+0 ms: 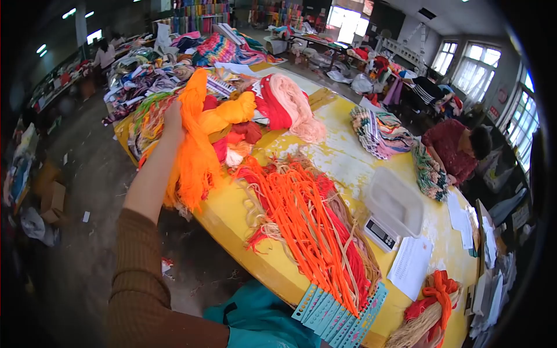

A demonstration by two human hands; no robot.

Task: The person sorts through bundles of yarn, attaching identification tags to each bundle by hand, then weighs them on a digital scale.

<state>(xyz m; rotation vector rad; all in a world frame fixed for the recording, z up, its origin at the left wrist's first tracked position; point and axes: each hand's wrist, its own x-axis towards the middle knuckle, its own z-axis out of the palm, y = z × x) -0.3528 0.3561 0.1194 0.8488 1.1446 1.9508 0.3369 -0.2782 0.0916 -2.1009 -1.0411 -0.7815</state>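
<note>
My left hand (173,118) reaches over the far left side of the table and is closed on a bright orange yarn skein (196,133). The skein hangs down past the table edge and partly hides my fingers. Right beside it lie a yellow-orange skein (229,113), red skeins and a pale pink skein (296,107). Closer to me, long orange and red yarn strands (313,220) are spread across the table, their near ends at blue-green cards with punched holes (339,313). My right hand is out of view.
On the yellow table (232,220) stand a digital scale (381,233) with a clear plastic tub (395,197) and a printed sheet (411,267). A yarn bundle (429,310) lies near right. Another person (455,148) leans at the right edge. Piled yarn covers the far end.
</note>
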